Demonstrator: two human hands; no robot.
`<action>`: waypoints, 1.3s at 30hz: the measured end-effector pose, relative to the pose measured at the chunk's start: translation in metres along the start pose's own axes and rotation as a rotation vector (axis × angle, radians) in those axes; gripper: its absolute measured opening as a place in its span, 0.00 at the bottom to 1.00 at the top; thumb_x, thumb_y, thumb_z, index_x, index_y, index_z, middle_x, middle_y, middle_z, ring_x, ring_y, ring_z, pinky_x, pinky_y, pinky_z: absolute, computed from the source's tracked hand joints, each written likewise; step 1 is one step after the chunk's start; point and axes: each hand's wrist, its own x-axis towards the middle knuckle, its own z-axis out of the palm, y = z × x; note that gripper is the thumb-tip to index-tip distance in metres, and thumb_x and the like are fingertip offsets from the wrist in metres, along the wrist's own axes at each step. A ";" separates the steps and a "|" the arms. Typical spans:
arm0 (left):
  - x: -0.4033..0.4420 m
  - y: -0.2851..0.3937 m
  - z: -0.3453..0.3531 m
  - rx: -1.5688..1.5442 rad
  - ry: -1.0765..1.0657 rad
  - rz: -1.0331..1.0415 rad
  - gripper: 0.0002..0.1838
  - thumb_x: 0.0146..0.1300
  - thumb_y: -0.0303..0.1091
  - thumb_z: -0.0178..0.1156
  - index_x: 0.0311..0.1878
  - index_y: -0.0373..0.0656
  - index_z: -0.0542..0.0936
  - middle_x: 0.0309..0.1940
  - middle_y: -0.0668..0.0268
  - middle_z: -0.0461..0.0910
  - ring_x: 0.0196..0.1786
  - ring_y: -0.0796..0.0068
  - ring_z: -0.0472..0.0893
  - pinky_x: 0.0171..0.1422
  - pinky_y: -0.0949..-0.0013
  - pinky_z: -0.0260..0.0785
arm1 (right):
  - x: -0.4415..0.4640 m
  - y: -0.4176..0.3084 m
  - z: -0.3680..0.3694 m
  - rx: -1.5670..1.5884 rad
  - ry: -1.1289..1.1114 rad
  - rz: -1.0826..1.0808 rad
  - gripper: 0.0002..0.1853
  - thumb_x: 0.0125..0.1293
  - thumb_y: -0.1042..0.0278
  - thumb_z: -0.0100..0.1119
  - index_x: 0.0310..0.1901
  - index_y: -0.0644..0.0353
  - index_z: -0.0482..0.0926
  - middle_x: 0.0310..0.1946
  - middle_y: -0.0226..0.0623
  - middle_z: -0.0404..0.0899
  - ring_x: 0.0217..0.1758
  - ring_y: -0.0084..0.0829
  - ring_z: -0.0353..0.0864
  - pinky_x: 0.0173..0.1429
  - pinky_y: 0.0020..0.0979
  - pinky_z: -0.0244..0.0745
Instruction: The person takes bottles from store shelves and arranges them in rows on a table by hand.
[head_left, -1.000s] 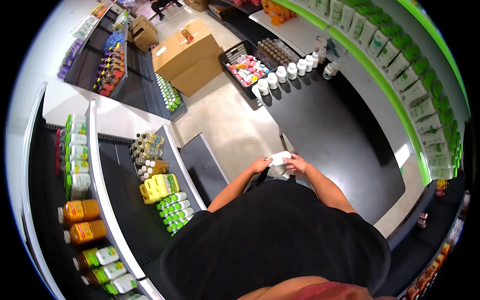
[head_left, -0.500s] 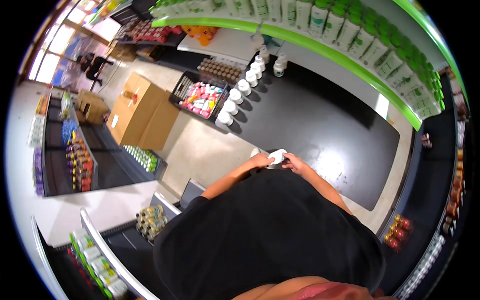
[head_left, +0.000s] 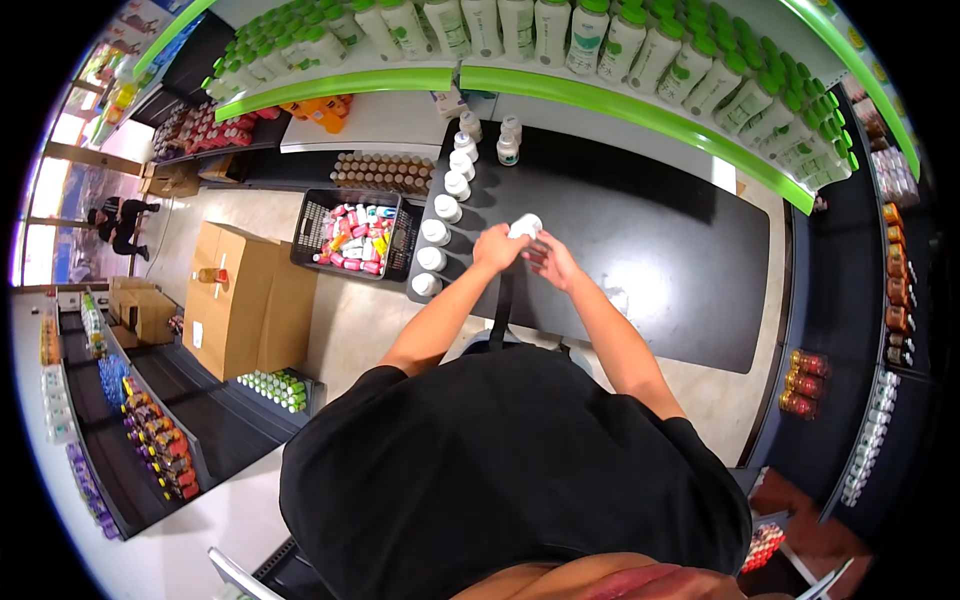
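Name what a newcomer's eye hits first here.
Likely the packed green-capped bottles above the bright green shelf edge, across the top. Next, the row of white bottles along the left end of the dark table, near a crate of colorful items. Centrally, the left hand holds a white container.

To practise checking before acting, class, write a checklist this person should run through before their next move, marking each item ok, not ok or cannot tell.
1. White bottle secured: ok, the left hand appears to grip it.
2. Right hand free of other items: ok, it is open beside the bottle.
3. Row of white bottles upright: ok, they stand on the black table.
4. Row well back from the table's edge: not ok, it runs close along one end.
5. Held bottle's cap tight: cannot tell.
6. Crate contents orderly: not ok, they lie jumbled.
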 end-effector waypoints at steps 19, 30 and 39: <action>0.177 0.015 -0.051 0.467 0.147 0.103 0.33 0.54 0.64 0.62 0.50 0.43 0.77 0.42 0.53 0.85 0.47 0.52 0.85 0.50 0.53 0.78 | -0.198 0.284 -0.237 -0.416 0.870 0.379 0.19 0.65 0.53 0.57 0.55 0.49 0.79 0.46 0.33 0.84 0.44 0.36 0.84 0.44 0.47 0.72; 0.156 0.013 -0.019 0.327 0.083 0.047 0.34 0.60 0.55 0.61 0.61 0.43 0.67 0.52 0.48 0.80 0.56 0.48 0.80 0.62 0.50 0.71 | -0.203 0.328 -0.192 -0.401 0.922 0.198 0.15 0.63 0.55 0.56 0.44 0.53 0.83 0.39 0.39 0.86 0.40 0.36 0.86 0.42 0.43 0.75; 0.009 -0.104 0.131 0.312 -0.963 0.295 0.17 0.61 0.46 0.61 0.40 0.41 0.84 0.30 0.63 0.86 0.34 0.66 0.85 0.39 0.62 0.77 | -0.172 0.260 -0.241 -0.233 0.795 -0.091 0.12 0.64 0.65 0.62 0.45 0.64 0.81 0.37 0.41 0.83 0.41 0.34 0.84 0.38 0.38 0.85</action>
